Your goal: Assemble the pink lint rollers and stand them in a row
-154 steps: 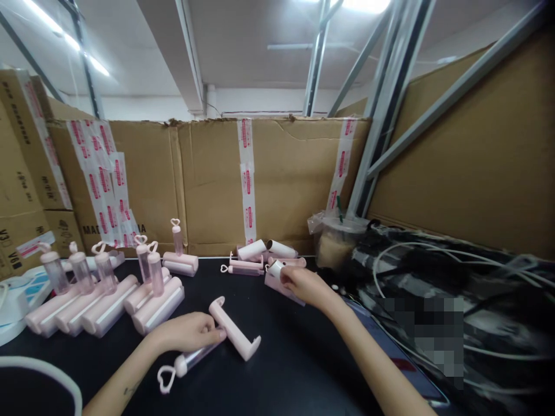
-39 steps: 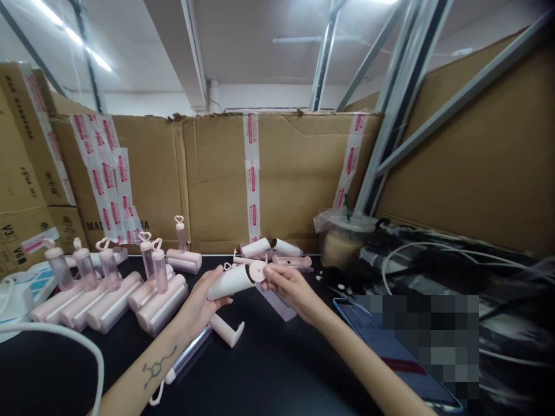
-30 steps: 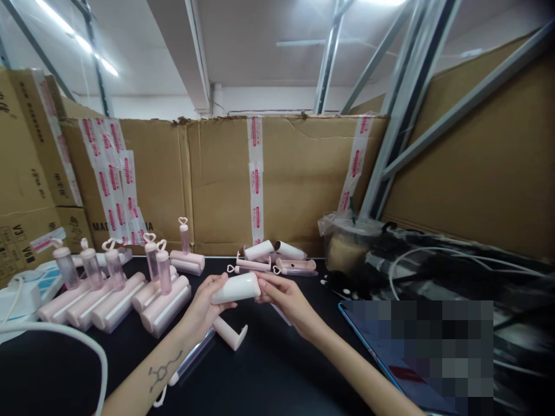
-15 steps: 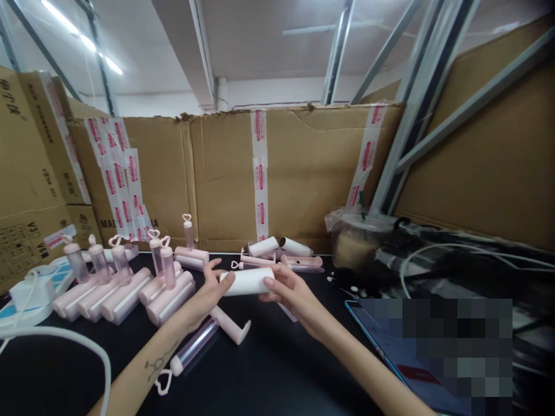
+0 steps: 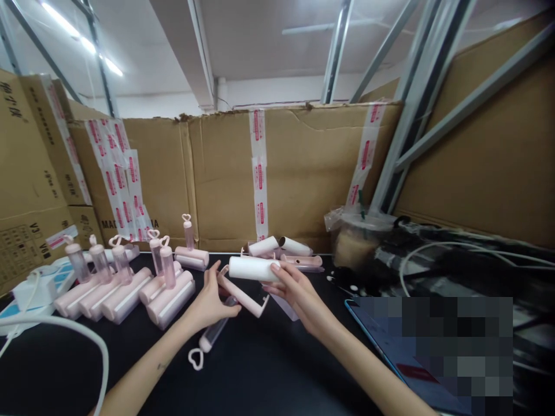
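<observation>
My right hand (image 5: 299, 292) grips the right end of a white lint roller refill (image 5: 251, 269), held level above the table. Beside its left end, my left hand (image 5: 208, 300) has thumb and fingers curved round a pink lint roller frame (image 5: 245, 297). This frame slants below the refill, with no roll on it. Its clear handle (image 5: 217, 330) passes under my left thumb and ends in a pink heart-shaped loop (image 5: 196, 359). Part of the joint between frame and handle is hidden by my left hand.
Several pink lint rollers with upright heart-topped handles (image 5: 167, 268) stand at left, near a white power strip (image 5: 26, 309). More white rolls (image 5: 296, 247) and pink parts lie at the back. A drink cup (image 5: 358, 242) and a tablet (image 5: 403, 352) are on the right.
My left hand has let go of the refill and moved down onto the frame. Frame and handle have shifted up and right and turned. My right hand alone now holds the refill, slightly higher.
</observation>
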The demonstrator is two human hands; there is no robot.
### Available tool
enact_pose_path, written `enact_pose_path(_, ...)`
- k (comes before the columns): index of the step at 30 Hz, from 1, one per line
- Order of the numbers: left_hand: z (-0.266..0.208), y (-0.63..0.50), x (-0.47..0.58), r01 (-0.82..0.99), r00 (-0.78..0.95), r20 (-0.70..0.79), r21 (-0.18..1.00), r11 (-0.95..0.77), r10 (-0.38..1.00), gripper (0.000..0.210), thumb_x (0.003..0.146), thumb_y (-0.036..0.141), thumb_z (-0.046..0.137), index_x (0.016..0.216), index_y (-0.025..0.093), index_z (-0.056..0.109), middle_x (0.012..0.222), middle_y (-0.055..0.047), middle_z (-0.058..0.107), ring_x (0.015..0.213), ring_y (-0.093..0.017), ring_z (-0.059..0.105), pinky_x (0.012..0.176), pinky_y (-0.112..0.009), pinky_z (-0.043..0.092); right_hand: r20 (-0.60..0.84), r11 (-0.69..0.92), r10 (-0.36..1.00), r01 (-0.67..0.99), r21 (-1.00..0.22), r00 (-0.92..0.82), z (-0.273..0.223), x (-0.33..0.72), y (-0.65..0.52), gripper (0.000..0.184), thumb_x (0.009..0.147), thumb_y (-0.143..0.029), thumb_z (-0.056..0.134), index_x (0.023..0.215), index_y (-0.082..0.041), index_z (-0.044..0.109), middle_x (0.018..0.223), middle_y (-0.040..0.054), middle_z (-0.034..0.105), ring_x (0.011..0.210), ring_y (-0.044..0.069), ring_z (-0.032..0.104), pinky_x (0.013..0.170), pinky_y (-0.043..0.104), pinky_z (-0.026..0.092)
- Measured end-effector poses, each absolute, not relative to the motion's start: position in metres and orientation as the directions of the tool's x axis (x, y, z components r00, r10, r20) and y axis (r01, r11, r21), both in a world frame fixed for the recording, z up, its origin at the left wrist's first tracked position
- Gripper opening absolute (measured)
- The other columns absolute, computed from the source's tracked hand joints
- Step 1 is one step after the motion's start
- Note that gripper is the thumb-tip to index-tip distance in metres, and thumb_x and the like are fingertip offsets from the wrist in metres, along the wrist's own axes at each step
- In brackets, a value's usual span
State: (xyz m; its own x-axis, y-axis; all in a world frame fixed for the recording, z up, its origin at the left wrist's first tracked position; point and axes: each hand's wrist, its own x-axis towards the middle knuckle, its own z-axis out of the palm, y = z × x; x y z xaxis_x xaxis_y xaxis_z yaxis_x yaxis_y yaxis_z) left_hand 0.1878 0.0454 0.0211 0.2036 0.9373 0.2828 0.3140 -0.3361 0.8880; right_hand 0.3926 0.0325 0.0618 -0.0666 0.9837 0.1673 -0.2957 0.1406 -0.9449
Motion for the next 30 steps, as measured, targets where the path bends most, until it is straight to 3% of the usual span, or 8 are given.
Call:
enact_pose_path(2, 0.017, 0.045, 0.197, 0.2, 0.137, 0.321, 0.917, -0.344, 0.937, 0.085, 0.053, 0.018, 0.073, 0.127, 0.02, 0.032, 0.126, -0.013, 0.034, 0.087, -0.018, 0.057, 0.068, -0.028, 0.051, 0.167, 0.155, 0.985, -0.222, -0.963, -0.036, 0.057, 0.39, 0.032, 0.03, 0.07, -0.04, 0.069, 0.09, -0.02, 0.062, 0.089, 0.0019, 0.063, 0.082, 0.016, 0.06, 0.075, 0.028, 0.051)
enact_pose_path(4, 0.016, 0.041, 0.203, 0.091, 0.117, 0.337, 0.933, -0.348, 0.934, 0.075, 0.055, 0.018, 0.073, 0.12, 0.021, 0.037, 0.119, -0.011, 0.039, 0.083, -0.017, 0.058, 0.064, -0.025, 0.051, 0.172, 0.161, 0.984, -0.195, -0.968, -0.04, 0.054, 0.388, 0.032, 0.031, 0.069, -0.042, 0.069, 0.09, -0.02, 0.063, 0.088, 0.0019, 0.062, 0.087, 0.018, 0.058, 0.075, 0.028, 0.05)
enact_pose_path(9, 0.023, 0.029, 0.211, -0.166, 0.104, 0.355, 0.927, -0.335, 0.929, 0.076, 0.058, 0.012, 0.072, 0.118, 0.024, 0.027, 0.117, -0.01, 0.046, 0.09, -0.018, 0.059, 0.071, -0.027, 0.051, 0.175, 0.164, 0.983, -0.176, -0.971, -0.048, 0.055, 0.384, 0.027, 0.031, 0.069, -0.043, 0.069, 0.088, -0.019, 0.061, 0.081, 0.0029, 0.061, 0.086, 0.02, 0.056, 0.069, 0.027, 0.046)
enact_pose_path(16, 0.035, 0.025, 0.21, -0.328, 0.142, 0.347, 0.9, -0.287, 0.927, 0.076, 0.057, 0.014, 0.075, 0.115, 0.025, 0.027, 0.121, -0.011, 0.045, 0.104, -0.023, 0.054, 0.074, -0.03, 0.052, 0.152, 0.098, 0.967, -0.25, -0.963, -0.206, 0.056, 0.386, 0.024, 0.031, 0.073, -0.039, 0.067, 0.098, -0.022, 0.058, 0.091, 0.0017, 0.059, 0.08, 0.015, 0.054, 0.072, 0.029, 0.047)
enact_pose_path(22, 0.047, 0.027, 0.201, -0.356, -0.004, 0.166, 0.921, -0.156, 0.986, 0.051, 0.066, 0.039, 0.07, 0.104, 0.023, 0.04, 0.084, -0.002, 0.058, 0.074, -0.016, 0.061, 0.056, -0.023, 0.048, 0.274, 0.25, 0.943, -0.142, -0.958, -0.187, 0.049, 0.376, 0.022, 0.039, 0.066, -0.033, 0.074, 0.098, -0.023, 0.053, 0.103, 0.003, 0.057, 0.08, 0.016, 0.055, 0.068, 0.028, 0.047)
enact_pose_path(27, 0.049, 0.029, 0.197, -0.466, 0.044, 0.017, 0.885, 0.005, 0.999, 0.052, 0.066, 0.04, 0.071, 0.11, 0.026, 0.048, 0.087, -0.002, 0.062, 0.073, -0.016, 0.062, 0.057, -0.022, 0.046, 0.346, 0.348, 0.918, -0.029, -0.937, -0.195, 0.044, 0.37, 0.018, 0.043, 0.064, -0.033, 0.075, 0.099, -0.024, 0.052, 0.103, 0.0035, 0.056, 0.084, 0.018, 0.056, 0.072, 0.03, 0.047)
enact_pose_path(30, 0.049, 0.033, 0.198, -0.551, 0.078, -0.076, 0.828, 0.106, 0.994, 0.043, 0.065, 0.039, 0.072, 0.1, 0.02, 0.056, 0.077, -0.001, 0.063, 0.065, -0.015, 0.061, 0.052, -0.021, 0.044, 0.373, 0.362, 0.891, -0.09, -0.928, -0.258, 0.043, 0.368, 0.015, 0.047, 0.062, -0.038, 0.076, 0.101, -0.024, 0.053, 0.099, 0.0037, 0.057, 0.089, 0.02, 0.055, 0.075, 0.03, 0.046)
